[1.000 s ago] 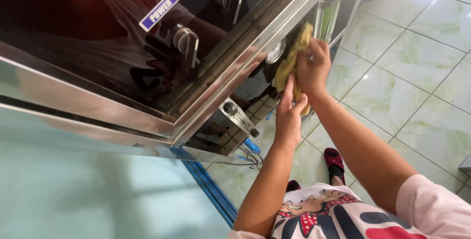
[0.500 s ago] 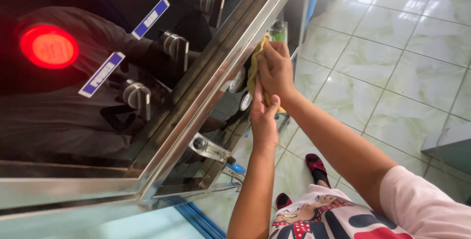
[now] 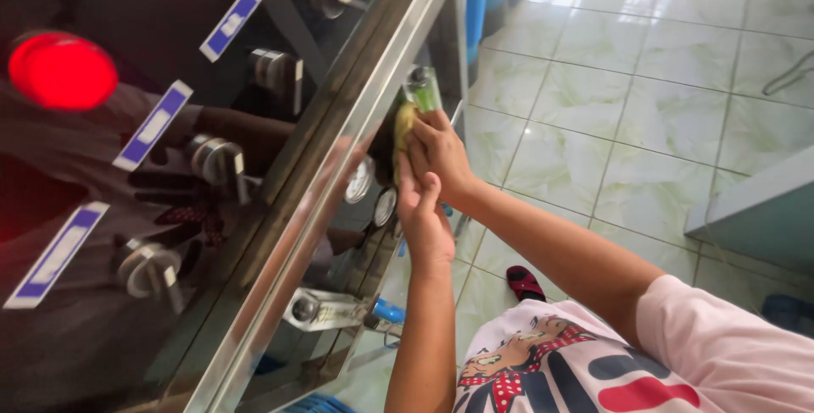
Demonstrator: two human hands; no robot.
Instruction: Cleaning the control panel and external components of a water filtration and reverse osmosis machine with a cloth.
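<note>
Looking down, we see a big machine cabinet (image 3: pixel 170 209) with a glossy black front and a brushed steel edge (image 3: pixel 339 175) running from 7 o'clock up to 12 o'clock. At 3 o'clock spreads a floor (image 3: pixel 636 82) of pale green marbled square tiles. On the black panel we count two round glowing red lamps (image 3: pixel 61 69), four slanted blue rectangular labels with white centres (image 3: pixel 153 125), and four shiny metal knobs (image 3: pixel 216 159). Under the steel edge sit two small round gauges (image 3: pixel 360 180) and a chrome tap with a blue tip (image 3: pixel 335 309). Our right hand (image 3: pixel 441 150), fingers curled shut, presses a soft yellow cloth (image 3: pixel 404 125) against the cabinet at centre, just below a clear green tube (image 3: pixel 422 88). Our left hand (image 3: pixel 421 214), at 6 o'clock of the right, lies flat and open, touching its wrist, holding nothing.
</note>
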